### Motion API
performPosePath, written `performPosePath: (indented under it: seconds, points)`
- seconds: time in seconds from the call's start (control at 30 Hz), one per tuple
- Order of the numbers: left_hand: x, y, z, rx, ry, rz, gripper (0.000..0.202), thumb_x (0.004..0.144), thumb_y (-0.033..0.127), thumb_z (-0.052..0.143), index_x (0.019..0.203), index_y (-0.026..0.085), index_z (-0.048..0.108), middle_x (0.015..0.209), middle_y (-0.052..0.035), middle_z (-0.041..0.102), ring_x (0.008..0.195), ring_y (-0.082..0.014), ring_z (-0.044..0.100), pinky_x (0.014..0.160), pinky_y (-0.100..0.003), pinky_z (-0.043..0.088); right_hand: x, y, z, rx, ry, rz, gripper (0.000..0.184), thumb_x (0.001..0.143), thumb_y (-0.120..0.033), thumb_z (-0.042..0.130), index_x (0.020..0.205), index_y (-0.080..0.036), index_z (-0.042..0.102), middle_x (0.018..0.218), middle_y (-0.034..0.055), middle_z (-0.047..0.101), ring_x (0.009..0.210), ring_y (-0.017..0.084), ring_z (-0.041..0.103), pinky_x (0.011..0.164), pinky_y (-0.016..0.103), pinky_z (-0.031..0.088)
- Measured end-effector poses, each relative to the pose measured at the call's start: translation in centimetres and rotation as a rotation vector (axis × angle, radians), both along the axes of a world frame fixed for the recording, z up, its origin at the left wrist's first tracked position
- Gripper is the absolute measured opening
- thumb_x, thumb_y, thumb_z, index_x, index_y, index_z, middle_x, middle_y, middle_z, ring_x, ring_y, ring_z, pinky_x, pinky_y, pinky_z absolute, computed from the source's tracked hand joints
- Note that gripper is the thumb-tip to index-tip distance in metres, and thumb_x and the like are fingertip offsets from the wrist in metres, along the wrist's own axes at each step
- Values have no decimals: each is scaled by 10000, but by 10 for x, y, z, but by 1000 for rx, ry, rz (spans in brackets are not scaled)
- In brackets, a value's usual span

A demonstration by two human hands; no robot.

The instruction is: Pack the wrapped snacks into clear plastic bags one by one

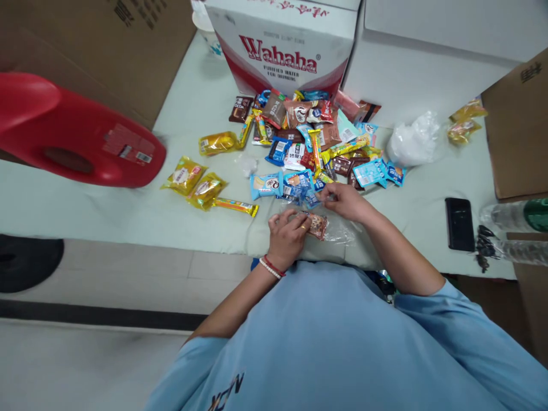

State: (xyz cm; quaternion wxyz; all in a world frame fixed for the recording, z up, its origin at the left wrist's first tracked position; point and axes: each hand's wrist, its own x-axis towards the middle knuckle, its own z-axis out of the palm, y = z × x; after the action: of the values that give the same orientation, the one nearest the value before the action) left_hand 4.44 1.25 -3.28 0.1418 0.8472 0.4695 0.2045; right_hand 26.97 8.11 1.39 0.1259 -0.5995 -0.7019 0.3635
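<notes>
My left hand [287, 235], with a ring and a beaded bracelet, is closed with curled fingers over a brown patterned snack packet [317, 226] near the table's front edge. A thin clear plastic bag [342, 231] lies around and beside that packet. My right hand [346, 202] pinches with thumb and fingers at the clear plastic; its fingertips are partly blurred. Just beyond both hands spreads a pile of wrapped snacks, among them a light blue packet [266, 185], a dark blue packet [278, 150] and a yellow stick packet [315, 153].
Behind the pile stands a Wahaha carton [282, 63]. On the left are yellow packets [184, 176] and a large red plastic jug [85, 137]. To the right sit a crumpled white plastic bag [413, 140], a black phone [459, 224] and clear bottles [505, 217].
</notes>
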Motion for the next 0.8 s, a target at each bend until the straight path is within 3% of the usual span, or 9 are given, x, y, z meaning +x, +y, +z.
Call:
performPosePath:
  seconds: [0.1,0.17,0.27,0.37,0.47,0.53,0.67,0.8]
  points:
    - [-2,1,-2,-24,-28,16,267,1009,196,622,1185,335,768,1287,-20,793,1269,-323,587,993,-540,323,-11,-26,-3,173,242,107,121,833,-114,570,858,-186,663,959,56,715,910,196,652,811,287,475]
    - [-6,4,-6,-63,-67,33,240,977,178,650,1110,320,790,1256,-27,800,1261,-328,583,1001,-548,340,-21,-48,-7,219,280,220,167,902,-128,524,841,-191,665,1097,89,738,992,204,682,842,299,503]
    - [-16,11,-15,-158,-206,54,209,912,148,674,974,299,804,1182,-34,802,1233,-316,592,1025,-542,393,-31,-73,-16,225,194,274,250,995,-156,484,924,-202,720,1429,92,683,1178,215,697,901,310,537]
    - [-26,20,-25,-264,-464,177,170,877,144,649,910,261,768,1136,-42,765,1155,-263,634,1039,-479,470,-34,-84,-22,210,51,310,287,1006,-128,513,1065,-244,769,1507,23,659,1276,226,682,953,327,558]
    - [-33,30,-31,-304,-666,475,164,865,213,684,1028,222,700,1154,-59,687,1053,-220,650,967,-392,532,-37,-86,-22,198,-70,389,315,996,-91,534,1038,-259,796,1520,-36,646,1255,235,704,916,329,583]
    - [-33,35,-30,-326,-716,593,257,910,310,695,1145,216,652,1185,-70,651,1044,-209,647,953,-363,540,-39,-86,-18,194,-136,426,321,998,-89,537,1033,-259,808,1546,-59,616,1234,241,716,863,321,595]
    - [-20,40,-21,-405,-734,585,410,1002,496,626,1317,237,593,1275,-96,625,1205,-247,625,1055,-398,510,-44,-82,-7,178,-252,488,330,1017,-124,529,1110,-260,815,1570,-50,592,1173,256,738,769,331,602]
    - [-8,43,-13,-435,-582,567,673,798,463,860,1367,210,606,1301,-122,612,1250,-305,597,1084,-440,490,-46,-78,-4,204,-307,542,314,1009,-119,535,1055,-236,823,1551,2,622,1130,264,746,794,350,604]
